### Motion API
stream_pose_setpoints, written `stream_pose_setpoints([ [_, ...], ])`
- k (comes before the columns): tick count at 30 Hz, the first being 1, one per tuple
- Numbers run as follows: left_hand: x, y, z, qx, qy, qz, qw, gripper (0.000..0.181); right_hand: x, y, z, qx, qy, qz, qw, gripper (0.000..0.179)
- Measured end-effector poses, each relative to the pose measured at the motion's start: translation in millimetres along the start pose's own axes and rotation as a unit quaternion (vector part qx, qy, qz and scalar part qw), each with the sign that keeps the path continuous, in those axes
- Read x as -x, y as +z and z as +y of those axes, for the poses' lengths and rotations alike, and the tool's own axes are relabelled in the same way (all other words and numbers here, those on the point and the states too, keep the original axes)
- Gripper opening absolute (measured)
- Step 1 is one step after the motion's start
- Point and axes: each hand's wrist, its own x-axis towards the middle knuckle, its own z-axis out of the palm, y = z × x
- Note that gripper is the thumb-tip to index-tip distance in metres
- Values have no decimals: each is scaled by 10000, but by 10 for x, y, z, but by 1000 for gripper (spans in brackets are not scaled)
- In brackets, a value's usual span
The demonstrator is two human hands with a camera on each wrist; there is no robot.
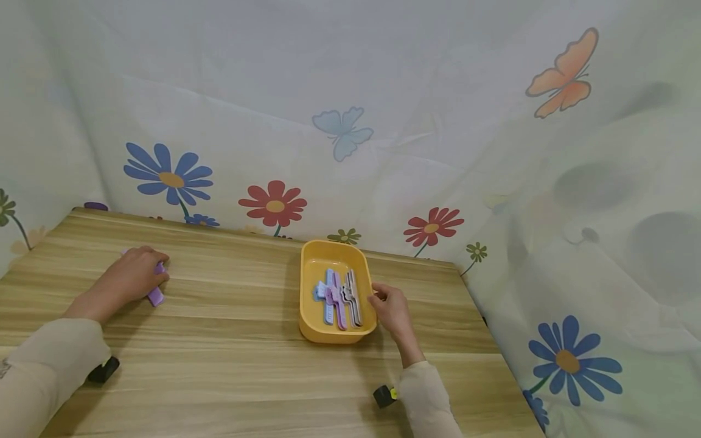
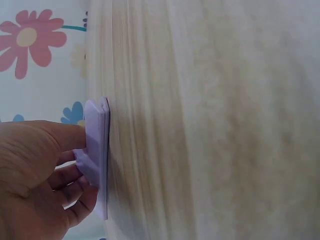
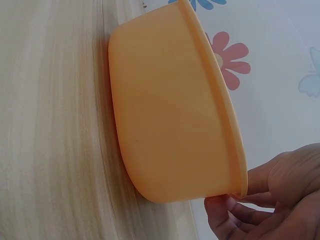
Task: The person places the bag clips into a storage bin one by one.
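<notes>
At the left of the table, my left hand (image 1: 131,275) pinches a purple sealing clip (image 1: 156,297). In the left wrist view, thumb and fingers meet on the raised middle of that clip (image 2: 97,142), whose long bar lies along the tabletop. A yellow plastic tub (image 1: 331,336) stands near the back edge, with several clips inside: blue ones (image 1: 328,313), a purple one (image 1: 339,311) and grey ones (image 1: 353,304) side by side. My right hand (image 1: 393,309) grips the tub's right rim, and the right wrist view shows its thumb and fingers around the rim's end.
The wood-grain table (image 1: 230,377) ends against a hanging cloth (image 1: 246,109) printed with flowers and butterflies. At the back left corner sits a small purple object (image 1: 95,206). Black wrist devices hang under both sleeves.
</notes>
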Motion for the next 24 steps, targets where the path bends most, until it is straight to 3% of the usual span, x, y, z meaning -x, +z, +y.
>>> stream_pose_setpoints([
  [11, -42, -93, 83, 320, 71, 34, 9995, 40, 8, -4, -13, -55, -21, 33, 10000, 31],
  [18, -42, -183, 207, 433, 449, 275, 9977, 40, 6, -6, -19, -54, 17, -2, 10000, 31],
  [24, -39, -294, 365, 646, 590, 357, 9955, 40, 5, -2, -17, -28, 28, -17, 10000, 31],
])
